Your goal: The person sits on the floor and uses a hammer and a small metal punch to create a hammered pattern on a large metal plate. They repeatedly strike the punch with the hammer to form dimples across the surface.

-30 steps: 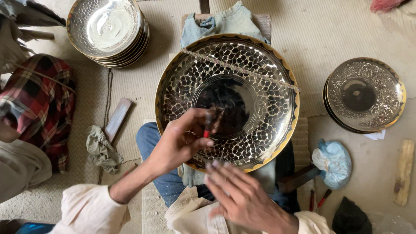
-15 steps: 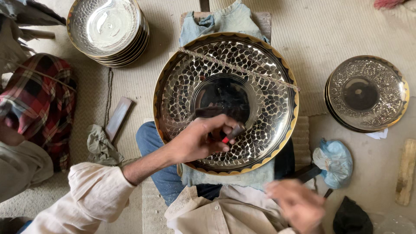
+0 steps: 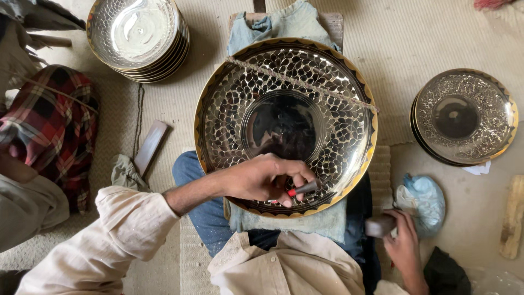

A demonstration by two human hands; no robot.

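1. left hand (image 3: pixel 262 177) lies over the near rim of the big engraved tray (image 3: pixel 229 109), fingers pinched tight on a short dark tool (image 3: pixel 303 189) with a red band.
2. tool's long axis runs nearly flat, left to right, tilted slightly up at its right end; that end sticks out past the fingertips, just over the patterned band of the tray. cannot tell whether the tip touches the metal.
3. the tray sits right under the grip, propped on the lap over a pale blue cloth (image 3: pixel 295 221); its plain round centre lies just beyond the knuckles, away from the body. a twisted cord (image 3: pixel 305 84) crosses the far part of the tray at a slant.
4. right hand (image 3: pixel 403 246) is low and well to the right of the left grip, off the tray, fingers curled around a dark block (image 3: pixel 379 225). grip looks closed on it, though part is hidden by the fingers.
5. left hand is plainly nearer the tray's worked surface; the right is apart from it, beside the knee.
6. right of the right hand: crumpled blue bag (image 3: pixel 423 199), then a wood piece (image 3: pixel 513 216) at the edge.
7. farther off: small stack of engraved plates (image 3: pixel 464 114) to the right, stack of plain plates (image 3: pixel 136 38) far left, a flat stick (image 3: pixel 150 146) and plaid cloth (image 3: pixel 52 123) left of the forearm.
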